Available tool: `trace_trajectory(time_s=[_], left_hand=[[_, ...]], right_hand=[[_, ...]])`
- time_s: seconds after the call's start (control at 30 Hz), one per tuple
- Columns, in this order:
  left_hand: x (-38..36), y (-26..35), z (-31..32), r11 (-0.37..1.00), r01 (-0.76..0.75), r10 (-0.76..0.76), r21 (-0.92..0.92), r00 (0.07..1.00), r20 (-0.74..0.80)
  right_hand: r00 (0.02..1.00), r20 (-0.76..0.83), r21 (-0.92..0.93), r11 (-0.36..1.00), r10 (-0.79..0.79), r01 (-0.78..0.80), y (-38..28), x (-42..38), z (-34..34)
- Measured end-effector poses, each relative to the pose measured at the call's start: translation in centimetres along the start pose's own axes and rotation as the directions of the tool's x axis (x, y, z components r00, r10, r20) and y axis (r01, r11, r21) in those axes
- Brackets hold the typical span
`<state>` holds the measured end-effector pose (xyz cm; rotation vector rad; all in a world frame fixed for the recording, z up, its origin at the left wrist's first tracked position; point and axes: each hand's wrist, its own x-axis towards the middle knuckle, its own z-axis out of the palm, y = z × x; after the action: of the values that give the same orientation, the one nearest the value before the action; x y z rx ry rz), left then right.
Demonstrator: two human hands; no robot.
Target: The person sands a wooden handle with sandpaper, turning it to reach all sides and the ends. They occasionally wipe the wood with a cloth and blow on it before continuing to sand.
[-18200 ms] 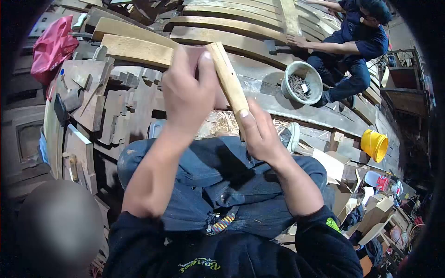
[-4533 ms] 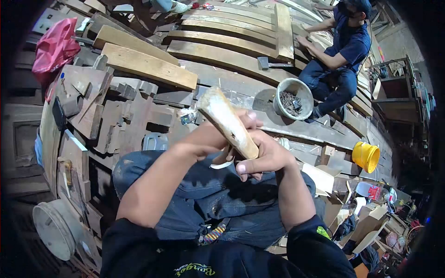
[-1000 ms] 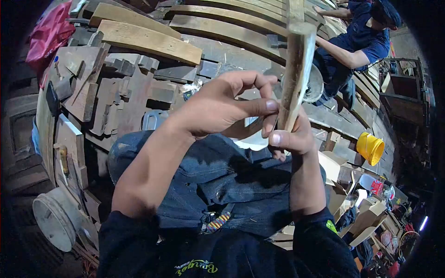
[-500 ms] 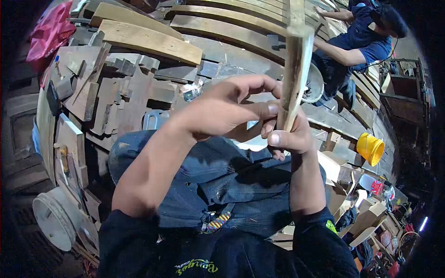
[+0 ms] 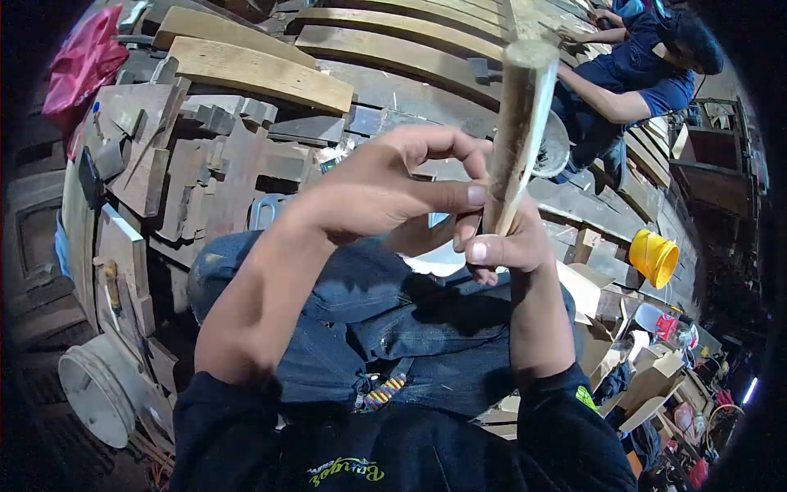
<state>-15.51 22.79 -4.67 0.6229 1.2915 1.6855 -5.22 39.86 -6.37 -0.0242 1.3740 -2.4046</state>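
A pale wooden piece [image 5: 516,131] with a rounded, flat top end stands nearly upright in front of me, its left side darker than its right edge. My right hand [image 5: 516,242] is closed round its lower end, the thumb lying across the front. From the left, my left hand [image 5: 410,189] is bent toward the same piece, with thumb and fingertips against its left side. Some of its fingers are hidden behind the wood. Both hands are above my lap in dark jeans [image 5: 369,312].
Long curved boards [image 5: 393,53] lie at the back. At the right back, a co-worker [image 5: 631,90] sits bent forward. A yellow bucket [image 5: 653,258] stands at right, above scattered wood offcuts. Wood blocks [image 5: 205,156], a white pail [image 5: 94,389] and a pink bag [image 5: 86,61] are on the left.
Both hands and the wooden piece have shifted slightly left. The piece's top has dropped a little and its round end shows more clearly. Both hands keep their hold.
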Motion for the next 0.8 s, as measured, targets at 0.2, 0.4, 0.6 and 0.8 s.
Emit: trace_trajectory(time_s=[0.2, 0.4, 0.6, 0.8], left_hand=[[0.1, 0.0, -1.3, 0.975, 0.016, 0.018, 0.223, 0.988, -0.154], [-0.1, -1.9, 0.4, 0.891, -0.054, 0.116, 0.450, 0.987, -0.112], [0.1, -1.2, 0.2, 0.978, 0.058, -0.024, 0.199, 0.986, -0.168], [0.8, -0.8, -1.1, 0.675, -0.071, 0.511, 0.734, 0.763, -0.396]], right_hand=[[0.923, -0.381, 0.006, 0.998, 0.057, -0.059, -0.3, 1.8, -0.6], [0.924, -0.378, 0.188, 0.982, 0.061, 0.013, -0.1, 1.7, -1.2], [0.975, -0.221, 0.311, 0.946, -0.016, 0.086, 0.1, 1.6, -1.5], [0.930, -0.367, -0.032, 0.999, -0.004, -0.009, 0.4, 2.4, -0.3]])
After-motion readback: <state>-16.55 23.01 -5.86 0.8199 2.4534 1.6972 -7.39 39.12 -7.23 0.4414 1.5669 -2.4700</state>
